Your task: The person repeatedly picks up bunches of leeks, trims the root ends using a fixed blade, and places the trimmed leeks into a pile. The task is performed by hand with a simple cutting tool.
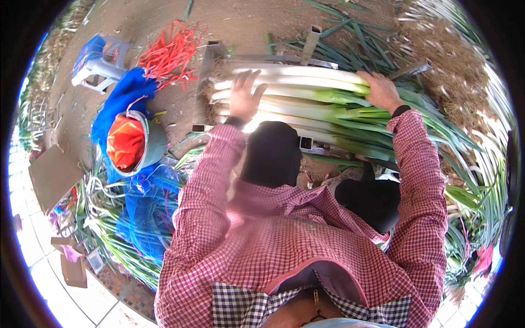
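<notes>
A row of long green onions or leeks (299, 98) lies crosswise in a low metal frame (199, 98), roots to the left and green leaves to the right. My left hand (245, 96) rests over the white stems near the root end, fingers spread. At the far side, my right hand (379, 90) lies on the stalks where white turns to green, its fingers bent over the outermost stalk; whether it grips that stalk cannot be told. Square metal posts (311, 45) stand up from the frame on both sides of the stalks.
Red plastic strips (171, 55) lie on the ground beyond a bucket (156, 139) holding a red bag. A small plastic stool (100, 61) stands at upper left. Blue netting (143, 229) covers stalks at left. More stalks (494, 164) are piled at right, near loose roots (443, 69).
</notes>
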Motion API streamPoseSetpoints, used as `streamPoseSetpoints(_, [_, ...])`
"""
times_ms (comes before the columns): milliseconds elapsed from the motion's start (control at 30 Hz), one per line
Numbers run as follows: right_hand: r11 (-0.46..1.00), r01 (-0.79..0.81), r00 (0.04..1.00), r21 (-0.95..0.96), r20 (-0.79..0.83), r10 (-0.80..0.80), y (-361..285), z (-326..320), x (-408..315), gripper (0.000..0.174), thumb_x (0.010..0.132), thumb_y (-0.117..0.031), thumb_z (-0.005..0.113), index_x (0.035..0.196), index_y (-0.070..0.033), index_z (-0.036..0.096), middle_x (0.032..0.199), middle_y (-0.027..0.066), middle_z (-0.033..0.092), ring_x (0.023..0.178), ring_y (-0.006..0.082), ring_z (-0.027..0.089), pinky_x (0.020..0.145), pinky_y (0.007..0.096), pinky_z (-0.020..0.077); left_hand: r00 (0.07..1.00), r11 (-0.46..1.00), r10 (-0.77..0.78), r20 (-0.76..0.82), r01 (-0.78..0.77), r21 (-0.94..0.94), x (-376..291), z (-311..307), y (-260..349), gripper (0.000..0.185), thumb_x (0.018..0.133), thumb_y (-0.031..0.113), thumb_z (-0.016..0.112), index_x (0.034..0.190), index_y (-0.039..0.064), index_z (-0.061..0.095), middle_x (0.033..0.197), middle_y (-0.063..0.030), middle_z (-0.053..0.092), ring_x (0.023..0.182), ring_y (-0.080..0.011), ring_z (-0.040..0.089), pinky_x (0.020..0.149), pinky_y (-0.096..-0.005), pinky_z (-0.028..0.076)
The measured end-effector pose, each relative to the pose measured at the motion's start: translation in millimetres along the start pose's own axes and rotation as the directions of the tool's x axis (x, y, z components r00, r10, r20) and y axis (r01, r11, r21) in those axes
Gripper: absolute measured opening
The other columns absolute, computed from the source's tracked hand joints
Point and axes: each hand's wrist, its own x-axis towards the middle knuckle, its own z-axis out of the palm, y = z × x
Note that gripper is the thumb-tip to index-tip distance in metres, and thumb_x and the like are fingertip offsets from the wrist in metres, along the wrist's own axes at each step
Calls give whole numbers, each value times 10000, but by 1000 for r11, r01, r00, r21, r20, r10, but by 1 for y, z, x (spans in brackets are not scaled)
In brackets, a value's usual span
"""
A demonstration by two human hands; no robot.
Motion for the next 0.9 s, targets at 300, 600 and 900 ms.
streamPoseSetpoints(300, [971, -48, 988, 236, 155, 12, 25, 13, 28, 424, 885, -366, 514, 1264, -175, 510, 1227, 127, 550, 1108, 335, 518, 912, 411, 413, 939, 950, -121, 322, 15, 313, 22, 52, -17, 556, 927, 529, 300, 1418, 269, 271, 1487, -144, 177, 1360, -367, 159, 1082, -567, 116])
streamPoseSetpoints(600, [851, 48, 980, 522, 140, -141, 8, 50, 68, 407, 873, -303, 551, 1177, -32, 571, 1141, 179, 597, 1014, 309, 583, 897, 341, 421, 954, 818, -40, 298, -140, 559, 23, 43, -22, 576, 913, 511, 353, 1425, 273, 239, 1491, -133, 179, 1373, -329, 160, 1087, -553, 149])
streamPoseSetpoints(900, [999, 12, 996, 31, 83, -14, -42, 37, 12, 559, 888, -551, 399, 1193, -103, 538, 1007, 217, 601, 939, 378, 581, 841, 451, 444, 888, 909, 95, 449, -261, 324, 21, 15, -27, 452, 821, 477, 527, 1155, 173, 564, 1041, -113, 572, 1017, -283, 517, 942, -432, 334])
